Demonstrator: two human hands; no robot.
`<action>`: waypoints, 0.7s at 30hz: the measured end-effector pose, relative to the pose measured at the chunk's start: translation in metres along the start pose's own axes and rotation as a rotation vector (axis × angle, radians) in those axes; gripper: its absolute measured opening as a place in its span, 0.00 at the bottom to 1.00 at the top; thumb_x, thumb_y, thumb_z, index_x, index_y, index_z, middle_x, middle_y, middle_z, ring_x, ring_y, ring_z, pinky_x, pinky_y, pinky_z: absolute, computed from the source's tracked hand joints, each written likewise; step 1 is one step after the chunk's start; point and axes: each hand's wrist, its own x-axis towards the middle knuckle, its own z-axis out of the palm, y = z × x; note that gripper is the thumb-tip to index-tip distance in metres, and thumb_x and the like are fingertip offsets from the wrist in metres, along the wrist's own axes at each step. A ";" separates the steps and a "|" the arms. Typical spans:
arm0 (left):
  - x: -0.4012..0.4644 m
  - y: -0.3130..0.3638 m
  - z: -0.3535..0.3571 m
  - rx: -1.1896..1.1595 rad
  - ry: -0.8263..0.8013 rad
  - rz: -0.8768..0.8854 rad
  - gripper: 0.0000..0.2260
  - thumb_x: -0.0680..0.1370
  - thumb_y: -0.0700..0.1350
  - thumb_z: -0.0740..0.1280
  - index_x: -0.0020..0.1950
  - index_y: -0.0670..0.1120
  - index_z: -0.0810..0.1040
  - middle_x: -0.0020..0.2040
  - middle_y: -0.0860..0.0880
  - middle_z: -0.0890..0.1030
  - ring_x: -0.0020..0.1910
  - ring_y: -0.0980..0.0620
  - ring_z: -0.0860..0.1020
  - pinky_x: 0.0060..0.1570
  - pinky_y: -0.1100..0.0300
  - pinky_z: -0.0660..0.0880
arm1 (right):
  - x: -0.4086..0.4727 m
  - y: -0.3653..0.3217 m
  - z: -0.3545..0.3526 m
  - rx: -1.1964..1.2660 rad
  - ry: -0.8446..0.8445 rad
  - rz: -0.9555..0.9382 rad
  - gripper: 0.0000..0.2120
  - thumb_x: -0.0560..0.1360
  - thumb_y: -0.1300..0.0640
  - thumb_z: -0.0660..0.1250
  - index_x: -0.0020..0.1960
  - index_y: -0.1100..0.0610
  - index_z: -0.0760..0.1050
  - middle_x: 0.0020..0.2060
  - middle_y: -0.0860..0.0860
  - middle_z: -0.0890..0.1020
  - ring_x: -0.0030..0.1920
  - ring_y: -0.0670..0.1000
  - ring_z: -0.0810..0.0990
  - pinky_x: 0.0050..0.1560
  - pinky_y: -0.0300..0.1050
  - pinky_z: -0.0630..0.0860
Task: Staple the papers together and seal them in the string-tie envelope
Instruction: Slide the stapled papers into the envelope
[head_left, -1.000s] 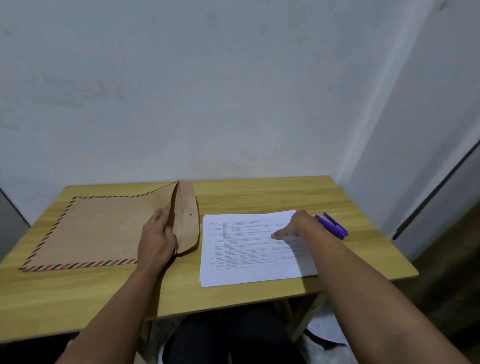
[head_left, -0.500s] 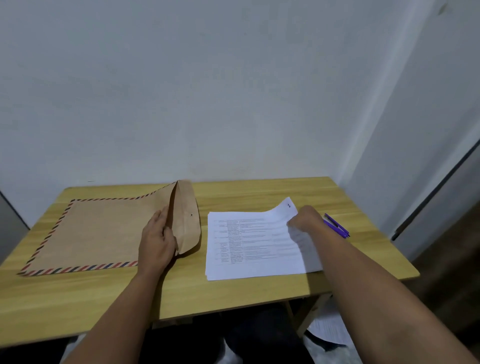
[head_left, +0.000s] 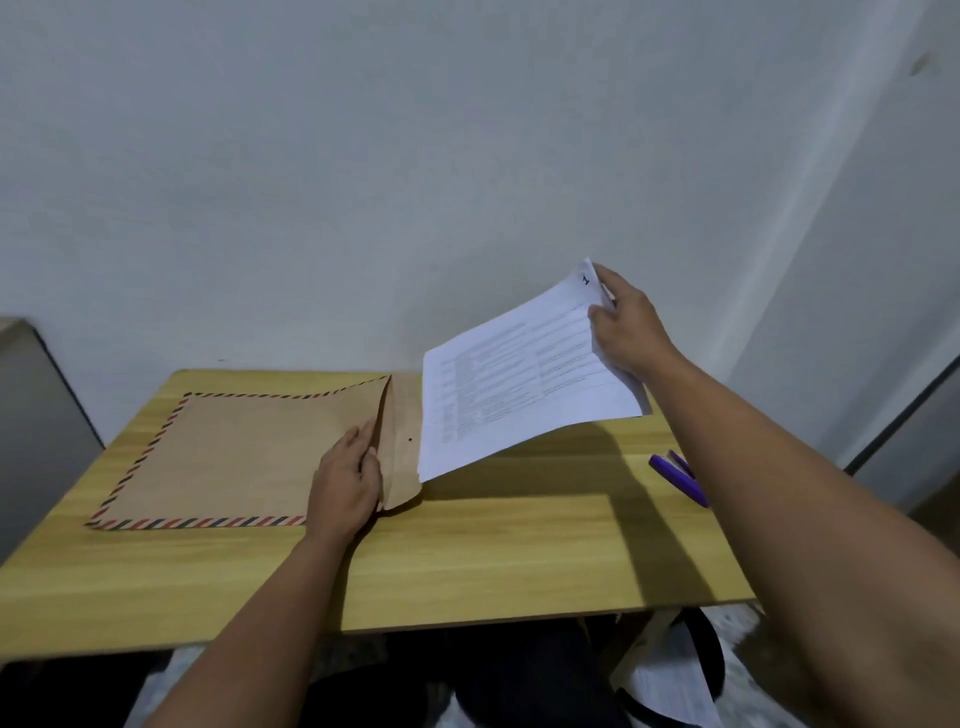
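A brown envelope (head_left: 239, 457) with a red-and-black striped border lies flat on the left of the wooden table (head_left: 467, 561). Its flap (head_left: 402, 447) stands up at the right end. My left hand (head_left: 345, 483) rests on the envelope at its mouth, fingers holding the opening edge. My right hand (head_left: 631, 327) grips the far right corner of a stack of printed white papers (head_left: 519, 379), lifted off the table and tilted down to the left. The stack's low left edge hangs just right of the flap. A purple stapler (head_left: 678, 475) lies on the table under my right forearm.
A pale wall rises directly behind the table. A grey cabinet (head_left: 36, 426) stands at the left edge. Below the table's right front corner, loose papers (head_left: 670, 680) lie on the floor. A dark door edge (head_left: 904, 415) is at the right.
My right hand has gripped the paper stack's corner and raised it off the table, swinging it left toward the envelope mouth. The left hand has stayed on the envelope.
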 end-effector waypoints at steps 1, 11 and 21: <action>-0.001 0.001 -0.001 0.001 0.001 -0.001 0.22 0.85 0.47 0.57 0.80 0.54 0.66 0.77 0.49 0.71 0.77 0.48 0.65 0.75 0.47 0.66 | 0.000 -0.002 0.004 0.001 -0.017 -0.001 0.30 0.80 0.62 0.58 0.80 0.43 0.66 0.74 0.49 0.75 0.72 0.53 0.75 0.74 0.55 0.72; -0.004 0.014 -0.004 -0.022 0.013 -0.082 0.20 0.86 0.45 0.57 0.79 0.47 0.69 0.78 0.48 0.70 0.78 0.49 0.65 0.76 0.51 0.63 | -0.031 0.013 0.064 0.067 -0.084 -0.016 0.29 0.83 0.64 0.55 0.81 0.44 0.64 0.77 0.46 0.71 0.66 0.46 0.76 0.56 0.25 0.71; -0.005 0.028 -0.010 -0.074 -0.011 -0.086 0.17 0.85 0.41 0.56 0.72 0.42 0.76 0.72 0.45 0.75 0.74 0.46 0.68 0.66 0.57 0.66 | -0.031 0.008 0.096 0.142 -0.116 -0.007 0.28 0.85 0.64 0.56 0.82 0.45 0.62 0.78 0.45 0.69 0.63 0.47 0.79 0.51 0.21 0.74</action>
